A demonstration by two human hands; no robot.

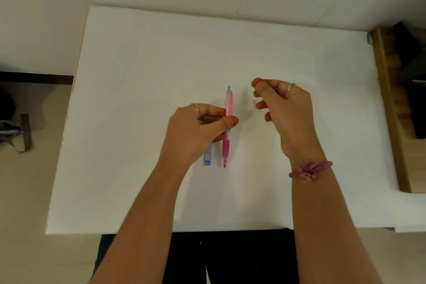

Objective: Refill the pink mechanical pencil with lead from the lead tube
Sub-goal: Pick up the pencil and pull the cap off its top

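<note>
Pink mechanical pencil (228,122) sits pinched in the left hand (196,131), tip toward the person; lead tube (208,155) lies just beneath it. Right hand (283,110), loosely curled, apparently holds a small cap (254,104); next, fetch lead.

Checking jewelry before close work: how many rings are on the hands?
2: a gold ring on the left hand, a silver ring on the right hand. Curled fingers may hide more.
</note>
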